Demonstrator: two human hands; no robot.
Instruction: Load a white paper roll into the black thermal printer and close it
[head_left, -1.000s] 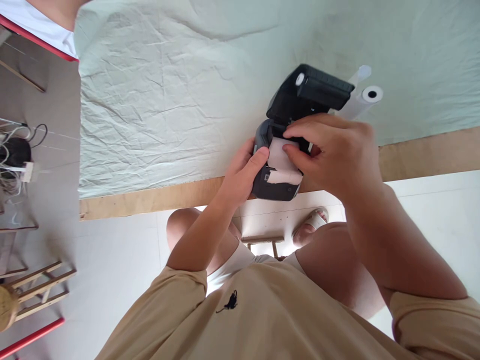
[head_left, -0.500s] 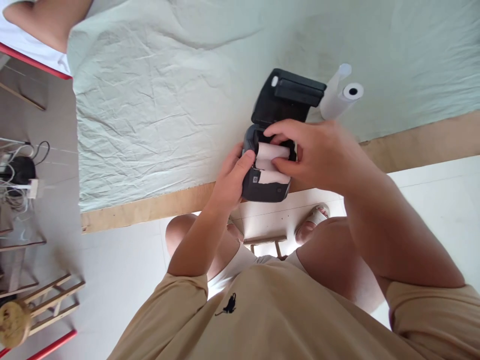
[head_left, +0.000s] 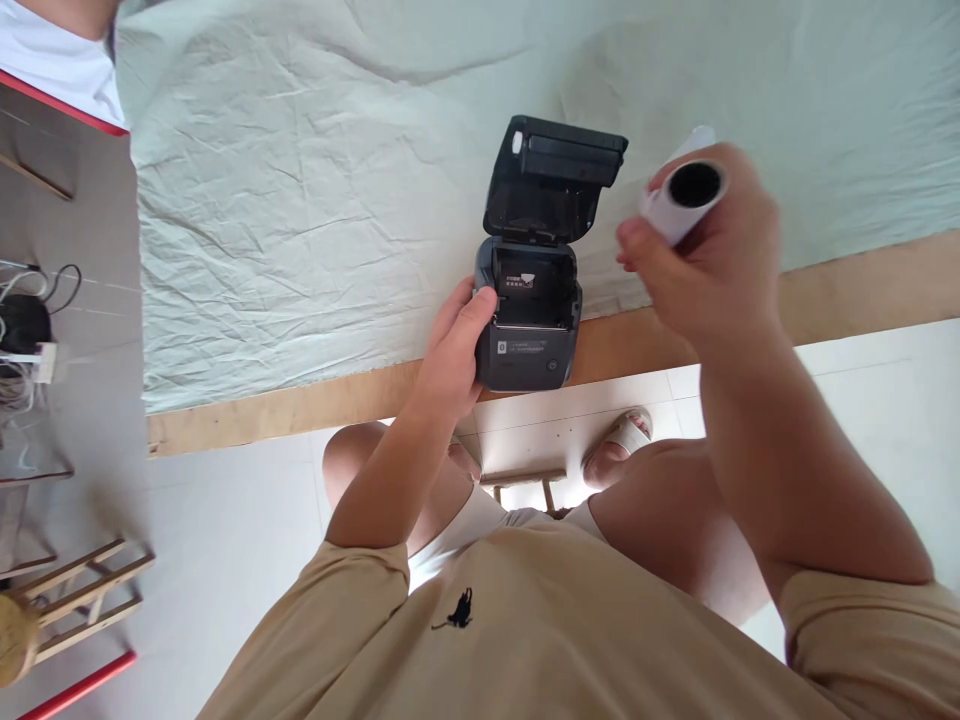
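Pale cloth [head_left: 315,220] covers the tabletop [head_left: 337,402]. The left hand [head_left: 454,350] holds a black printer [head_left: 534,255] (lid [head_left: 562,160] raised), the right hand [head_left: 720,265] a white roll [head_left: 667,215].

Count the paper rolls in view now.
1 clearly: the white paper roll, held in the right hand. More may be hidden behind that hand, where a white edge shows.

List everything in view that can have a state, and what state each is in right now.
Printer: open, gripped at its side by the left hand.
Lid: swung up.
Paper compartment: exposed, no roll inside.
Paper roll: held in the right hand, end towards the camera.
White paper: mostly hidden behind that hand.
Cloth: spread, creased.
Cables: tangled.
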